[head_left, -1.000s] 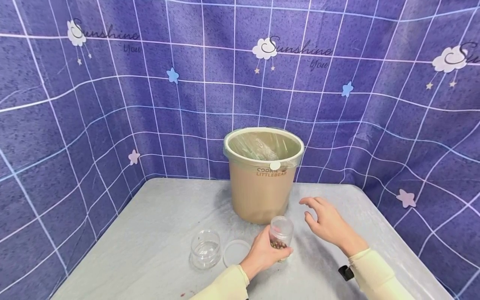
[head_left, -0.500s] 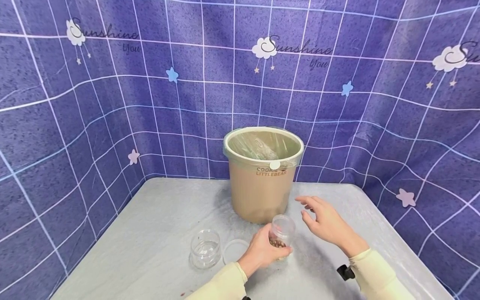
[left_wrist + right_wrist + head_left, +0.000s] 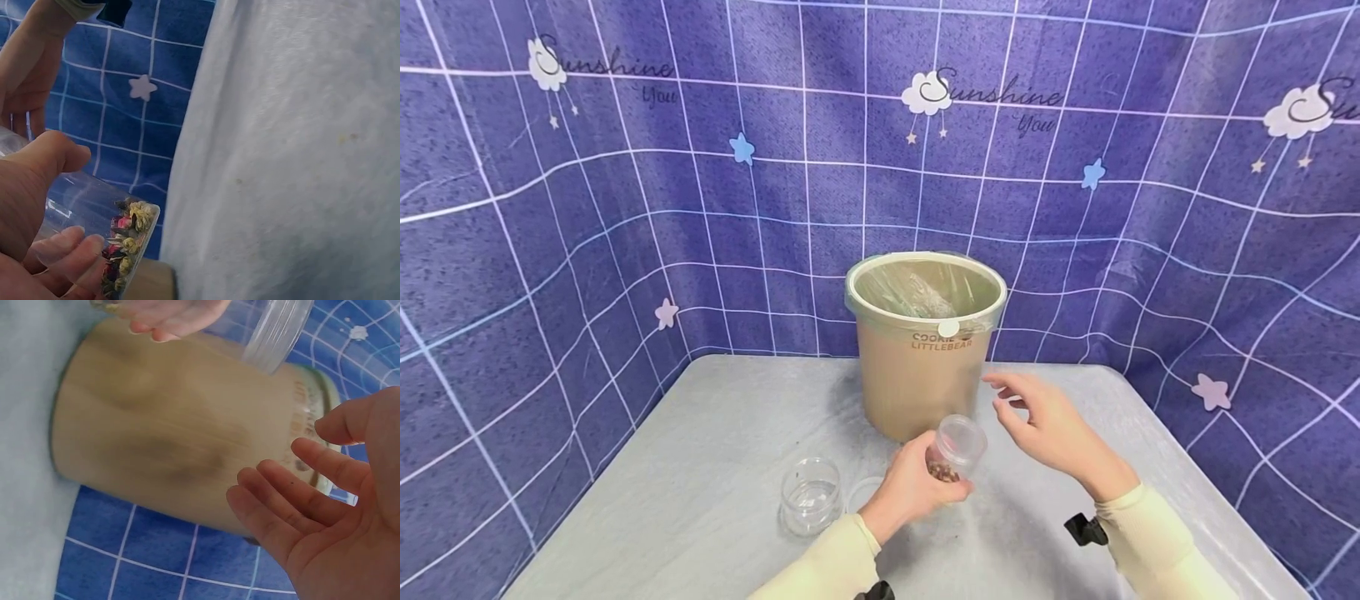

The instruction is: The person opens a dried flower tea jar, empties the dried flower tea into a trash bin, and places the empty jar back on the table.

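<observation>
A clear plastic jar (image 3: 959, 443) is gripped by my left hand (image 3: 910, 482), raised just in front of the bin (image 3: 917, 379). Dried flowers (image 3: 128, 240), yellow and dark pink, lie at the jar's bottom, as the left wrist view shows. Thumb and fingers wrap its side; it leans slightly. The ridged upper end (image 3: 278, 331) of the jar appears in the right wrist view. My right hand (image 3: 1041, 421) hovers to the right of jar and bin, fingers loosely bent, holding nothing. In the right wrist view its palm (image 3: 337, 531) and separate fingers show against the bin.
A second clear jar (image 3: 811, 498) stands on the grey tabletop (image 3: 715, 467) at left. Beside it a round clear lid (image 3: 862, 493) is partly hidden by my left hand. A clear bag lines the beige bin. A purple gridded curtain (image 3: 775, 250) encloses the back and sides.
My left hand has raised the jar slightly and carried it toward the bin. My right hand has shifted up and left, closer to the bin. The other jar has stayed put.
</observation>
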A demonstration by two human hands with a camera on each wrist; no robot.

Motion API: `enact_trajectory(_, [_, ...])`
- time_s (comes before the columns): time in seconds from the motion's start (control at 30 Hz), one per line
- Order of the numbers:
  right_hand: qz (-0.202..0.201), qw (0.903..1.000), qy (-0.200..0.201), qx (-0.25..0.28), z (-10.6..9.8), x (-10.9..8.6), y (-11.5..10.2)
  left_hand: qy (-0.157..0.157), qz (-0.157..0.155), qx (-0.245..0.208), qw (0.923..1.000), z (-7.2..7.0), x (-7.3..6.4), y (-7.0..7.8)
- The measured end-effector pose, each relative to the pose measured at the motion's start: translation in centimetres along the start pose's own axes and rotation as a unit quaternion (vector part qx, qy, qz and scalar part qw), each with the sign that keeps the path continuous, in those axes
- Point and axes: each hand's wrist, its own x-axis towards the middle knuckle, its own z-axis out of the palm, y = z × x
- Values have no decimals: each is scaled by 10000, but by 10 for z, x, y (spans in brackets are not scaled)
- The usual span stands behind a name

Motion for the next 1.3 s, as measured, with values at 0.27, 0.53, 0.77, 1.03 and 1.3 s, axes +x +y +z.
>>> enact_trajectory(0.27, [134,9993,123,314,-3,12,-12,328,277,275,9987,-24,4,14])
enact_trajectory(0.53, [97,9984,320,452,-8,24,-22,527,464,751,9947,-47,10,26])
enact_trajectory(0.77, [211,9976,449,472,-9,28,-27,595,483,1131,9906,-67,15,31])
enact_trajectory(1.03, [242,9968,538,533,-5,29,-28,590,787,1729,9800,-88,17,36])
enact_trajectory(1.3, [287,9954,495,769,4,28,-30,713,1039,2222,9668,-103,20,40])
